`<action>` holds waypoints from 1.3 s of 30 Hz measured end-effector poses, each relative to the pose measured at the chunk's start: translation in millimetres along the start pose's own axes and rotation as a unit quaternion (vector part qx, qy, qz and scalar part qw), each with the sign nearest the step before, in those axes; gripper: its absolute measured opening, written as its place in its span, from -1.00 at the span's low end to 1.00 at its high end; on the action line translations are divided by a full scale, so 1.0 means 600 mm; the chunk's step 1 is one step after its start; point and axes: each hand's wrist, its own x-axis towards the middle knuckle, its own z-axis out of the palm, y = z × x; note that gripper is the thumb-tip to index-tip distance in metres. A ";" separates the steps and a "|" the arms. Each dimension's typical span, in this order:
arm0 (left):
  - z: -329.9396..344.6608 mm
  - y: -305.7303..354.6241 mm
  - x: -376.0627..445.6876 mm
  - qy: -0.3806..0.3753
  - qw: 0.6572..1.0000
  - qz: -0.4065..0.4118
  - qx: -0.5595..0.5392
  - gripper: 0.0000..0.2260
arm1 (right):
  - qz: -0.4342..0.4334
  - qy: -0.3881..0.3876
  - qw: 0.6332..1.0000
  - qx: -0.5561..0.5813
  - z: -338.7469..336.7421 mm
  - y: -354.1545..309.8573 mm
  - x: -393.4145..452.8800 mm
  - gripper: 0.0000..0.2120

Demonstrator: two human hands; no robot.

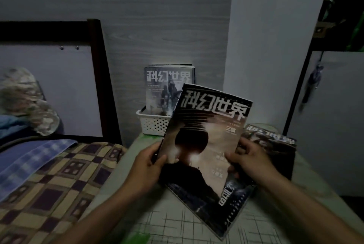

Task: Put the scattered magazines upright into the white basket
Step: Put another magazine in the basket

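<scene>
Glossy magazine (pixel 206 131) between both hands' grip

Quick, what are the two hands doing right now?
Left hand: grips the left edge of the raised magazine.
Right hand: grips its right edge.

Held magazine (pixel 206 125): raised cover-up, tilted, gripped at both lower side edges.
Left hand (pixel 149 162): fingers curled round the magazine's left edge.
Right hand (pixel 248 157): thumb on the cover, fingers behind the right edge.
White basket (pixel 152 123): at the table's (pixel 177 224) far end, against the wall, partly hidden by the held magazine.
Upright magazines (pixel 167 86): standing in the basket, covers facing the camera.
Flat magazines: one (pixel 216 210) under the held one, another (pixel 275 141) beside the right hand.
Bed (pixel 49 184): left, checked blanket.
</scene>
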 end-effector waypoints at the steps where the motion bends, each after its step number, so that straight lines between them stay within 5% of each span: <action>1: -0.004 -0.004 0.002 0.011 1.000 0.008 0.015 -0.62 | -0.008 0.008 1.000 -0.002 0.000 0.003 0.004 -0.67; 8: -0.047 0.021 0.103 0.161 0.983 0.091 0.014 -0.73 | -0.148 0.089 0.985 0.026 0.048 -0.077 0.086 -0.80; 13: -0.092 0.021 0.238 0.190 0.976 0.106 0.025 -0.79 | -0.225 0.137 0.964 -0.044 0.095 -0.140 0.210 -0.83; 25: -0.097 -0.179 0.354 0.190 0.953 0.023 0.236 -0.91 | -0.173 0.177 0.932 -0.265 0.154 0.015 0.396 -0.89; 29: -0.088 -0.182 0.357 0.255 0.940 -0.020 0.225 -0.81 | -0.103 0.243 0.943 -0.202 0.154 0.022 0.416 -0.89; 33: -0.076 -0.176 0.350 0.243 0.932 -0.033 0.266 -0.97 | -0.115 0.170 0.952 -0.229 0.143 0.018 0.400 -0.95; 39: -0.066 -0.155 0.306 0.127 0.959 -0.052 0.249 -0.75 | -0.104 -0.062 0.973 -0.197 0.117 -0.008 0.327 -0.80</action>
